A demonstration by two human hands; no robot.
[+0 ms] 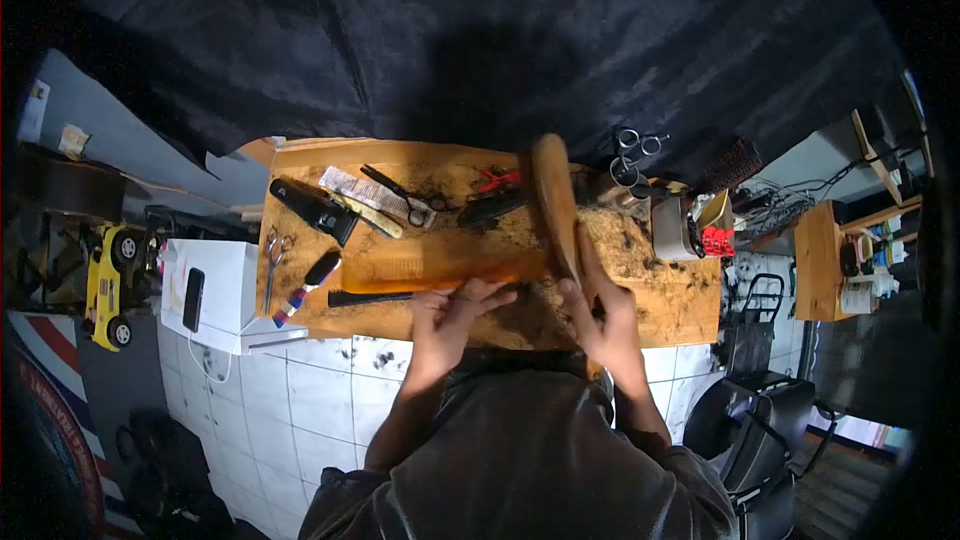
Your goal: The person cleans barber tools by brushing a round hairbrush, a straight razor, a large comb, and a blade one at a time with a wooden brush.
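Observation:
My right hand is closed round a wooden brush, which stands upright with dark bristles on its left side. An orange comb, blurred by motion, lies across the view, its right end close to the bristles. My left hand pinches the comb from below. Behind them is a wooden table strewn with dark hair clippings. A black comb lies just under the orange one. Black clippers, a pale comb and scissors lie at the back left.
Silver scissors and a small colourful-handled brush lie at the table's left. A container with red clips stands right. Beyond are a white box with a phone, a black chair and a dark cloth.

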